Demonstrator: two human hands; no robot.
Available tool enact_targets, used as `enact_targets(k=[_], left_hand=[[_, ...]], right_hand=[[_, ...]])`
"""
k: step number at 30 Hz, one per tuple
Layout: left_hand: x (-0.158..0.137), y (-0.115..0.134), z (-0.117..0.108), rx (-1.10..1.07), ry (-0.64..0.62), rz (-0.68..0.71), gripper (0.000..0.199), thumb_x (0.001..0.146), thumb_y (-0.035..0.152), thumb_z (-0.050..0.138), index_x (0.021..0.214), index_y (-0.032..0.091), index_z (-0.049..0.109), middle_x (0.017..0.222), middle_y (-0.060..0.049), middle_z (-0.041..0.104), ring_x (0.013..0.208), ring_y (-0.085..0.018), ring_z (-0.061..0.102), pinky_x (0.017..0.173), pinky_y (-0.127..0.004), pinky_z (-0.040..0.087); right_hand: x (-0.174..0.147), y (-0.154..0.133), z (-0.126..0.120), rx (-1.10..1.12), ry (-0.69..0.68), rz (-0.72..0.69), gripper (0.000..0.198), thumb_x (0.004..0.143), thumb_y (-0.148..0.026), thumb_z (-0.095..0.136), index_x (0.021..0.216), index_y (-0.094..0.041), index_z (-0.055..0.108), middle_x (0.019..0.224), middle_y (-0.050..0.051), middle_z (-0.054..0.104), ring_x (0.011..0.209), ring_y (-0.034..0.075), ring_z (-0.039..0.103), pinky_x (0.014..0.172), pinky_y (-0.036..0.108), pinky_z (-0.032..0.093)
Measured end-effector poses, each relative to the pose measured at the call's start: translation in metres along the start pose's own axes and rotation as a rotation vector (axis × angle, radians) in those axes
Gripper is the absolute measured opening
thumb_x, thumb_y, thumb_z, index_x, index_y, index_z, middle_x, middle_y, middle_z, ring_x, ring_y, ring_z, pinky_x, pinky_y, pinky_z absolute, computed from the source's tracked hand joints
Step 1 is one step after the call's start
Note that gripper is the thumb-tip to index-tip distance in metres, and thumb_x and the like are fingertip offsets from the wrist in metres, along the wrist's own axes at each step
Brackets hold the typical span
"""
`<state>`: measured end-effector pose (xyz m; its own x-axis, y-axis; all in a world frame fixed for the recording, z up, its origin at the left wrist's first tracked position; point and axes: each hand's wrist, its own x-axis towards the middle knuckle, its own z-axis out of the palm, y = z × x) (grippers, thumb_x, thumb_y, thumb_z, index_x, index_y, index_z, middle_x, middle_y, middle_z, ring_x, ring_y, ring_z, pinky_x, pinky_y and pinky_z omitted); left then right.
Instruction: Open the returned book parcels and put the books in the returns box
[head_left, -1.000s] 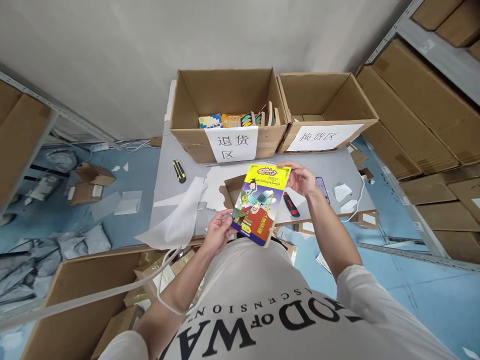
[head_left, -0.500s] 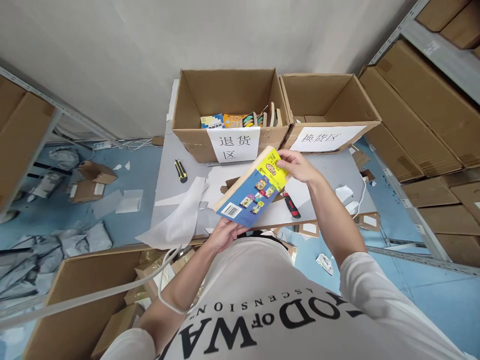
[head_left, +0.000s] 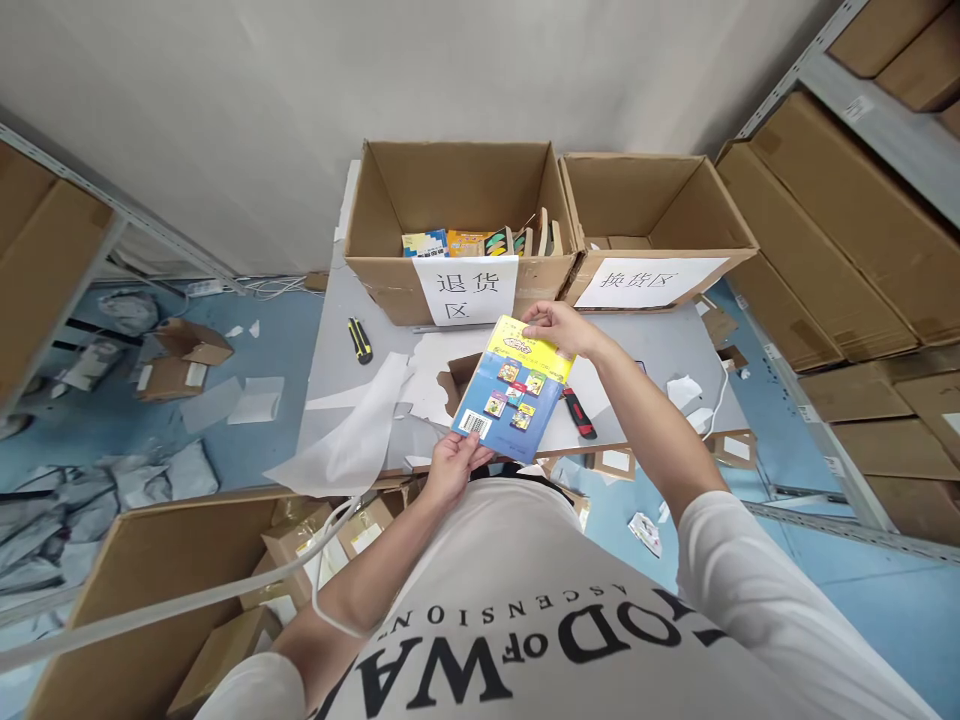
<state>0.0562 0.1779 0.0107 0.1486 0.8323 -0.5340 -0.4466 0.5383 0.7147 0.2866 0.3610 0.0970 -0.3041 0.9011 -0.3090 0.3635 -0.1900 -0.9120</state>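
A blue and yellow book point(head_left: 502, 400) is held above the front of the table, its back cover with a barcode and small pictures facing up. My left hand point(head_left: 454, 466) grips its lower left corner. At the upper edge, my right hand point(head_left: 556, 326) has its fingers over the yellow part. Beneath the book, partly hidden, lies a small brown cardboard piece point(head_left: 453, 384). A red and black box cutter point(head_left: 579, 414) rests right of the book, and a yellow and black box cutter point(head_left: 360, 340) lies further left.
At the back of the table point(head_left: 334, 300) stand an open carton point(head_left: 382, 285) with several books and another open carton point(head_left: 675, 215), both with paper labels. White wrapping sheet point(head_left: 352, 440) hangs over the front left edge. A large carton point(head_left: 150, 600) with boxes stands lower left. Shelves flank both sides.
The book has turned flatter toward me, its cover more fully in view and its page edge no longer showing. My right hand has shifted left with it.
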Motion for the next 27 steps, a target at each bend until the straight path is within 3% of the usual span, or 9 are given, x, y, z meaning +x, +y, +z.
enact_targets(k=[5,9,15,23,27], left_hand=[[-0.002,-0.002,-0.001,-0.032,0.029,-0.006,0.047,0.068,0.044,0.080,0.099,0.015,0.059,0.093,-0.005,0.074,0.085,-0.018,0.072,0.087,-0.034,0.056],[-0.003,0.000,0.002,-0.043,0.077,0.001,0.051,0.069,0.041,0.080,0.105,0.017,0.054,0.092,-0.005,0.074,0.081,-0.017,0.073,0.082,-0.032,0.057],[-0.002,0.003,0.006,-0.089,0.219,0.056,0.081,0.067,0.037,0.081,0.128,0.028,0.029,0.081,0.004,0.070,0.058,-0.010,0.067,0.063,-0.026,0.056],[0.002,0.002,0.009,-0.092,0.086,0.112,0.051,0.067,0.044,0.080,0.101,0.024,0.047,0.076,0.003,0.068,0.061,-0.010,0.066,0.058,-0.022,0.052],[0.003,0.004,0.007,-0.085,-0.002,0.092,0.054,0.067,0.037,0.081,0.112,0.022,0.057,0.083,-0.001,0.070,0.070,-0.011,0.067,0.065,-0.024,0.054]], right_hand=[[0.000,0.009,-0.007,0.089,-0.102,-0.087,0.020,0.080,-0.025,0.070,0.096,-0.021,0.058,0.071,-0.002,0.067,0.062,0.011,0.063,0.052,0.020,0.049],[-0.006,0.009,-0.017,0.201,-0.197,-0.102,0.022,0.085,-0.024,0.062,0.106,-0.021,0.061,0.087,0.002,0.071,0.074,0.012,0.066,0.062,0.023,0.053],[-0.014,0.014,-0.026,0.220,-0.298,-0.176,0.038,0.080,-0.024,0.067,0.117,-0.022,0.064,0.110,0.006,0.069,0.095,0.017,0.065,0.079,0.030,0.055],[-0.003,0.010,-0.029,-0.003,-0.139,-0.429,0.020,0.076,-0.034,0.072,0.094,-0.024,0.074,0.115,0.005,0.058,0.104,0.019,0.058,0.089,0.038,0.050],[-0.002,-0.001,-0.032,-0.026,-0.118,-0.516,0.020,0.080,-0.038,0.070,0.093,-0.025,0.072,0.122,0.005,0.058,0.115,0.021,0.054,0.097,0.041,0.045]])
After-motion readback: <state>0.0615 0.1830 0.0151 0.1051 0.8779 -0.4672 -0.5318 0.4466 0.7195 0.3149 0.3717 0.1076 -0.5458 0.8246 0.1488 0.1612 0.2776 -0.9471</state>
